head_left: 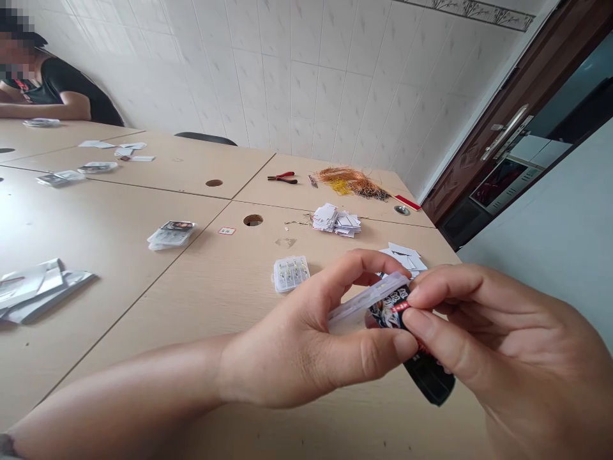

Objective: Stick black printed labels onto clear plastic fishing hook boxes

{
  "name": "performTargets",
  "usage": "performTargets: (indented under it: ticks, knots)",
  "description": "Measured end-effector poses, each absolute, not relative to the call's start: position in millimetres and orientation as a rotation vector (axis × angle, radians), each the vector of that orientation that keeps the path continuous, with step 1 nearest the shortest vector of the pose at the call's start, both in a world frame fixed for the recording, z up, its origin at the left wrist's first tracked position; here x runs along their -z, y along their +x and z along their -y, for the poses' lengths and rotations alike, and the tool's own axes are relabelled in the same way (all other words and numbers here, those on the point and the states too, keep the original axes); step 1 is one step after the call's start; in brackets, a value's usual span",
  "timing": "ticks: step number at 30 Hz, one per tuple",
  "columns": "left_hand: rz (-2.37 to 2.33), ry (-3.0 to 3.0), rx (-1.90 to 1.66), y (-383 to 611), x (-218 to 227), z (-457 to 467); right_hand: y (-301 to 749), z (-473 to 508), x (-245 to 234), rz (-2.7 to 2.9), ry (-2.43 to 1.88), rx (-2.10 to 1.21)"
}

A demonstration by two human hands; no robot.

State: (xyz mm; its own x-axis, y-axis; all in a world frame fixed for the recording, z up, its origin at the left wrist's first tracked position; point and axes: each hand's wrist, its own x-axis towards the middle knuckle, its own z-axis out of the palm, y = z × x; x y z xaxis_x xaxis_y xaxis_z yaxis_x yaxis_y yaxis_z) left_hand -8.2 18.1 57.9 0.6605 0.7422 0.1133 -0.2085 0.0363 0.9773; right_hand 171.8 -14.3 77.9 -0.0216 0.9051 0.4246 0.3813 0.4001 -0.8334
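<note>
Above the table [230, 300] my left hand [301, 345] edge-grips a likely light, stiff box [357, 304], my right hand [512, 338] pinching a printed label [430, 375]

One held case [364, 299], one pliers [282, 179], two whole table holes [214, 183] (cards [325, 218] overlap, uncountable).

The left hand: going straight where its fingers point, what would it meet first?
Probably the right hand, just past the plastic case that the left hand holds; depth is unclear.
</note>
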Motion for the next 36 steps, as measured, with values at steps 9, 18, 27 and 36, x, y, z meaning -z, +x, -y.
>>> performTargets:
  ticks: [9, 18, 27, 36]
  knots:
    - [-0.476, 1.392, -0.815, -6.8, -55.6, -21.3, 170.3, 16.5, -77.7, 1.48, -1.206, -0.758]
    - [-0.472, 1.303, -0.833, -8.1, -61.7, -19.7, 173.0, 17.1, -78.4, 1.485, -1.213, -0.774]
    - [-0.382, 1.242, -0.848, -7.1, -57.0, -19.6, 172.8, 16.5, -79.6, 1.481, -1.185, -0.785]
    - [-0.496, 1.313, -0.863, -8.4, -55.4, -15.7, 176.5, 14.8, -78.5, 1.524, -1.185, -0.783]
